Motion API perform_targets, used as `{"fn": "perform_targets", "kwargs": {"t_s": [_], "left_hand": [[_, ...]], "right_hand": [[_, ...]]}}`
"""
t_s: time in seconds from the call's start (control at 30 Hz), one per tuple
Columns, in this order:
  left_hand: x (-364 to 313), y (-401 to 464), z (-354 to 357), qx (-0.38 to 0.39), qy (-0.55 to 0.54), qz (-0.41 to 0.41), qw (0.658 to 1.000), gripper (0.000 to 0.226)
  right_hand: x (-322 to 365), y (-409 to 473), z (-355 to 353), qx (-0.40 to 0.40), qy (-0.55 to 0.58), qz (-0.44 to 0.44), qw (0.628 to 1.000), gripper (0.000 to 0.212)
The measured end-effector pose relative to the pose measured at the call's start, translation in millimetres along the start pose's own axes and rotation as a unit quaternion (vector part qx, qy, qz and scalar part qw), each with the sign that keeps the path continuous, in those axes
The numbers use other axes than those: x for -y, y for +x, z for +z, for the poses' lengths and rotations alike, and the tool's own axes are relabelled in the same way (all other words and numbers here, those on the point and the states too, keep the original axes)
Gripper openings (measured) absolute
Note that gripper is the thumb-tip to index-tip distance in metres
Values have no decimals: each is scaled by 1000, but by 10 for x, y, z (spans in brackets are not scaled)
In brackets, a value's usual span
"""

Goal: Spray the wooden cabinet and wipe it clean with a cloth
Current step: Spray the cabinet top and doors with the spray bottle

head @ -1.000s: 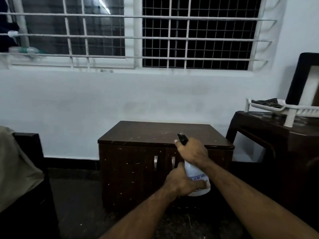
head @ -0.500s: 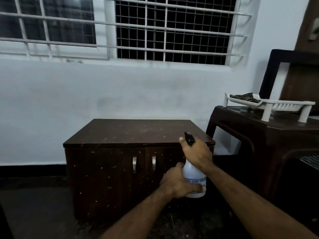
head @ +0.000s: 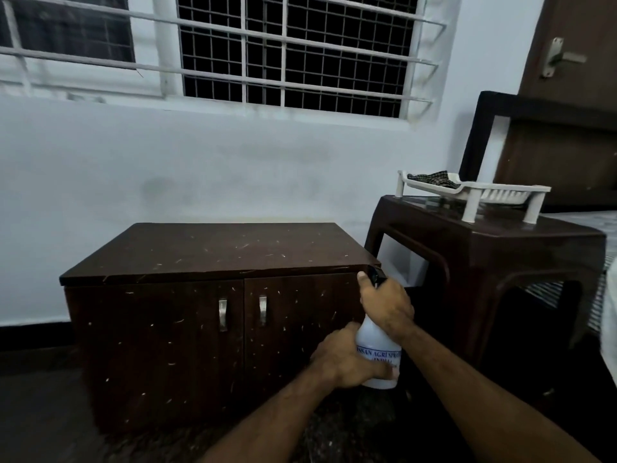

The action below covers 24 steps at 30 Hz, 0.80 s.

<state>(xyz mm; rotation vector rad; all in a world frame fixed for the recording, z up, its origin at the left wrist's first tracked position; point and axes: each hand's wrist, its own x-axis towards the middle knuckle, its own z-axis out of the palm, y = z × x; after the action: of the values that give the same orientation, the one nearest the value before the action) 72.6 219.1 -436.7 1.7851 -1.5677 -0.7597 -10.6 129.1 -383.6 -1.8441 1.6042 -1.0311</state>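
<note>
A low dark wooden cabinet (head: 207, 252) with two doors and metal handles stands against the white wall, flecked with pale dust. In front of its right door I hold a white spray bottle (head: 375, 342) upright. My right hand (head: 385, 304) grips its black spray head at the top. My left hand (head: 345, 360) wraps around the bottle's lower body. A checked cloth (head: 430, 179) lies in a white plastic rack (head: 500, 192) to the right.
The rack stands on a dark brown plastic table (head: 494, 242) right of the cabinet. A barred window (head: 287, 51) fills the wall above. A brown door with a latch (head: 574, 45) is at the far right. Dark floor lies left of the cabinet.
The view has swung right, so the cabinet sits further left in frame and the door has come into sight. Both hands keep the same hold on the bottle, now nearer the cabinet's right corner.
</note>
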Motion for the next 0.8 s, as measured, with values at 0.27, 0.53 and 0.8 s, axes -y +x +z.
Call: {"fn": "perform_targets", "kwargs": {"t_s": [0.27, 0.53, 0.8], "left_hand": [[226, -17, 54, -6, 37, 0, 999, 99], [473, -204, -123, -33, 38, -23, 998, 104], [827, -563, -609, -37, 66, -47, 996, 104]], "right_hand": [[-135, -144, 133, 0, 19, 8, 1000, 66], [94, -356, 411, 12, -16, -80, 997, 36], [464, -698, 811, 43, -22, -128, 991, 35]]}}
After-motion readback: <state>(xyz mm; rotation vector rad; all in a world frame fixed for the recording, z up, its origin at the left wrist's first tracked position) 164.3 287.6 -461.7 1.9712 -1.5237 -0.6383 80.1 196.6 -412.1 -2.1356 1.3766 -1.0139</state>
